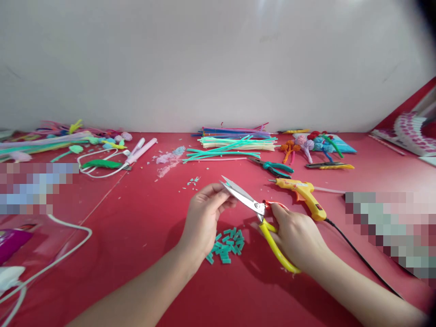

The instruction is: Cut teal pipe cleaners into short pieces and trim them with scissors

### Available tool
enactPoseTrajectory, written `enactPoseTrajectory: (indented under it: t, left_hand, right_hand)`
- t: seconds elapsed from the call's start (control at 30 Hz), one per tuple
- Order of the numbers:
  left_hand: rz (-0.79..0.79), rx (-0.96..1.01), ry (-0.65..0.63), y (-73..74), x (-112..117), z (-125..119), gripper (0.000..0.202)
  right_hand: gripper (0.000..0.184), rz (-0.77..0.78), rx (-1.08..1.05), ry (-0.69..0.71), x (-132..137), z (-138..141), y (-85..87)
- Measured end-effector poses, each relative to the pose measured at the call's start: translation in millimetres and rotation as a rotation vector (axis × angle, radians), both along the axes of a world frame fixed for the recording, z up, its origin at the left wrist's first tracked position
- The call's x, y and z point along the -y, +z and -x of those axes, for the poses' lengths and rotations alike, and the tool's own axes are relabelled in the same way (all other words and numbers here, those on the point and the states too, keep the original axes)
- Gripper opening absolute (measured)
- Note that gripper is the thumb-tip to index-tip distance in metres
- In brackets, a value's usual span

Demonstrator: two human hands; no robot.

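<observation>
My right hand (pixel 293 231) grips yellow-handled scissors (pixel 247 200), with an orange-red part at the upper handle. The blades point left and are slightly parted near my left fingertips. Thumb and fingers of my left hand (pixel 207 213) are pinched together on a small teal pipe cleaner piece (pixel 228 184), which shows between the blade tips; most of it is hidden. Below my hands lies a loose pile of short teal pieces (pixel 226 247) on the red table (pixel 136 272).
Behind are bundled pipe cleaners (pixel 238 143), teal pliers (pixel 274 168) and finished fuzzy flowers (pixel 306 145). A yellow glue gun (pixel 303 193) with a black cord lies right. At left are a pink straightener-like tool (pixel 141 152), a white cable (pixel 76 238) and fluff scraps (pixel 170 159).
</observation>
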State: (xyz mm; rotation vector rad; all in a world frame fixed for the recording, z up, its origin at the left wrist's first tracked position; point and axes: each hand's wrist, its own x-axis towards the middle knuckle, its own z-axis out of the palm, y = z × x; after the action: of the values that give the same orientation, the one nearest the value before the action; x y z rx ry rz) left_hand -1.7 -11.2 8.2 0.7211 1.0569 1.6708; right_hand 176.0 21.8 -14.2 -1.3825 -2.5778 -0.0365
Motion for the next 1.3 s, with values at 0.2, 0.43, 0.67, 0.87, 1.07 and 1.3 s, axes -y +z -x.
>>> enactPoseTrajectory:
  t: [0.2, 0.43, 0.67, 0.87, 1.07, 1.3]
  left_hand:
    - [0.003, 0.001, -0.005, -0.9, 0, 1, 0.007]
    - [-0.002, -0.009, -0.003, -0.9, -1, 1, 0.007]
    - [-0.01, -0.036, -0.006, -1.1, 0, 2, 0.007]
    - [0.065, -0.096, -0.05, -5.7, -2, 2, 0.01]
    - [0.158, -0.604, -0.354, -7.1, 3, -8, 0.012]
    - [0.05, -0.951, -0.397, -5.9, 7, -20, 0.011]
  right_hand:
    - [0.035, 0.002, 0.009, -0.007, 0, 0, -0.8]
    - [0.03, -0.013, 0.008, -0.016, -1, -1, -0.9]
    - [0.029, -0.02, 0.02, -0.033, -2, -2, 0.1]
    - [0.029, 0.106, -0.125, -0.092, -10, -1, 9.1]
    - [0.02, 0.478, -0.506, -0.039, -12, 6, 14.9]
    - [0.012, 0.554, -0.555, 0.011, -8, 4, 11.7]
